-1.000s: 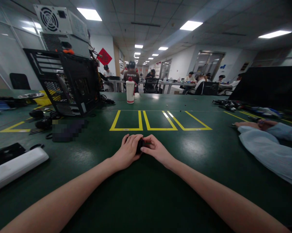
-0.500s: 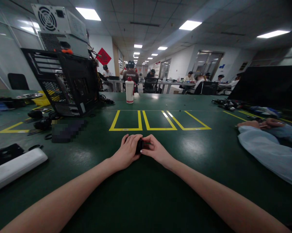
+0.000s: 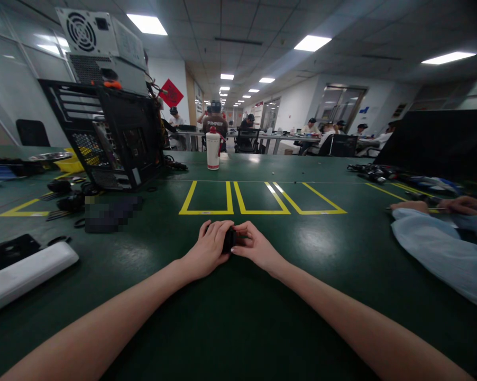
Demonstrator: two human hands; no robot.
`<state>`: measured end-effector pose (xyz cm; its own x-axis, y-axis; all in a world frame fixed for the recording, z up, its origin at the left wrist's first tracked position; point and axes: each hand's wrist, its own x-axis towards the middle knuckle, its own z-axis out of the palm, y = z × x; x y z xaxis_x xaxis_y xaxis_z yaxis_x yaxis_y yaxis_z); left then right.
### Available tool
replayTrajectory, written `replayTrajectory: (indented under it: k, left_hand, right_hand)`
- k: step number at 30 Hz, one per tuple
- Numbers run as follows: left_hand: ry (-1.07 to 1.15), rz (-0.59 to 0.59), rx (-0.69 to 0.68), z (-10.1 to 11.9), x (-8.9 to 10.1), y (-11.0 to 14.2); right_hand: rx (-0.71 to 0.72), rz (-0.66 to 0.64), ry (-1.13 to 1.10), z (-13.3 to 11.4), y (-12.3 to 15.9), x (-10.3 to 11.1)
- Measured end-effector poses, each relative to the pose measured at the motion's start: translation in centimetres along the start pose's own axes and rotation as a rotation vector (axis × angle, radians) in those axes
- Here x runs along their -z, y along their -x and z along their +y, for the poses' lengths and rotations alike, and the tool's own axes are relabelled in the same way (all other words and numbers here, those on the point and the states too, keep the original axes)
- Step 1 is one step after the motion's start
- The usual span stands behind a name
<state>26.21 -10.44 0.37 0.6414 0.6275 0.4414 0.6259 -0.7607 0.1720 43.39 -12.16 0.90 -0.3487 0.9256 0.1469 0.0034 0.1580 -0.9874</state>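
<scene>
Between my hands, just above or on the green table (image 3: 238, 317), is a small black object (image 3: 229, 241) whose kind I cannot make out. My left hand (image 3: 209, 248) is wrapped round it from the left, with the fingers curved over its top and the thumb below. From the right, my right hand (image 3: 254, 244) pinches at the object's right side with thumb and fingertips. Most of the object is hidden by my fingers. Ahead of my hands, yellow tape outlines (image 3: 262, 212) mark the tabletop.
An open black computer case (image 3: 103, 137) carries a power supply (image 3: 103, 32) at the back left. A white bottle (image 3: 212, 151) stands beyond the tape. At left lie a white elongated object (image 3: 32, 275) and black parts. A co-worker's sleeved arm (image 3: 440, 248) rests at right.
My hands keep nearly the same hold on the black object. The view has shifted very slightly. At the right, the co-worker's hands have moved a little.
</scene>
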Motion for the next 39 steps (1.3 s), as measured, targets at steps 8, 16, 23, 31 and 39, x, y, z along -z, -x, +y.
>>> replayTrajectory:
  k: [8, 16, 23, 31, 39]
  left_hand:
    - [-0.008, 0.026, 0.003, 0.01, -0.21, -0.12]
    - [0.001, 0.025, -0.006, -0.07, -0.34, -0.09]
    - [-0.003, 0.002, 0.002, -0.04, -0.15, -0.13]
    - [0.007, -0.02, 0.005, 0.16, 0.19, -0.01]
    - [-0.004, 0.005, 0.01, 0.01, -0.28, -0.16]
  right_hand:
    - [0.057, 0.105, 0.057, 0.46, -0.65, -0.12]
    - [0.042, 0.004, -0.042, 0.55, -0.46, -0.06]
    - [0.054, 0.077, 0.07, 0.49, -0.63, -0.17]
    - [0.048, -0.011, -0.005, 0.38, -0.32, -0.01]
    - [0.043, 0.052, 0.025, 0.62, -0.5, -0.16]
